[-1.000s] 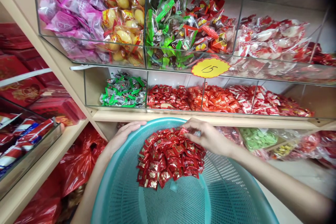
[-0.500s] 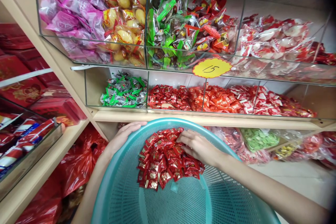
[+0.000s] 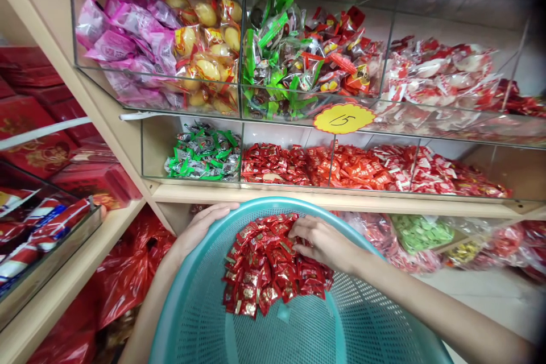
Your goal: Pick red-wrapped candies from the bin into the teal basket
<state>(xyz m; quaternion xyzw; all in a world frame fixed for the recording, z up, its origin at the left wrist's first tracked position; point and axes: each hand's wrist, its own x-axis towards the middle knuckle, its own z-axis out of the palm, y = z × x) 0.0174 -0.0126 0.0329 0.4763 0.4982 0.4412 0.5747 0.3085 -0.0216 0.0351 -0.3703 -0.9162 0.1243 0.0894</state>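
Observation:
A large teal plastic basket (image 3: pixel 281 311) with mesh walls is tilted toward me below the shelf. Individually wrapped red candies (image 3: pixel 262 267) lie heaped on its far side. My left hand (image 3: pixel 205 227) grips the basket's rim at the upper left, fingers laid over the edge. Inside, my right hand (image 3: pixel 318 239) rests at the right side of the heap, its bent fingers closed on some candies. The fingertips are partly hidden among the wrappers.
Clear bins on the shelf (image 3: pixel 333 200) hold green-and-silver candies (image 3: pixel 205 153), red candies (image 3: pixel 277 162) and orange-red ones (image 3: pixel 354 165). A yellow price tag (image 3: pixel 344 118) reads 15. Larger wrapped sweets (image 3: pixel 209 68) fill the upper bins. Red bags (image 3: pixel 128 273) stand lower left.
The shelves and basket sit slightly lower in the view. My right hand stays at the heap with little movement, and my left hand keeps its hold on the rim.

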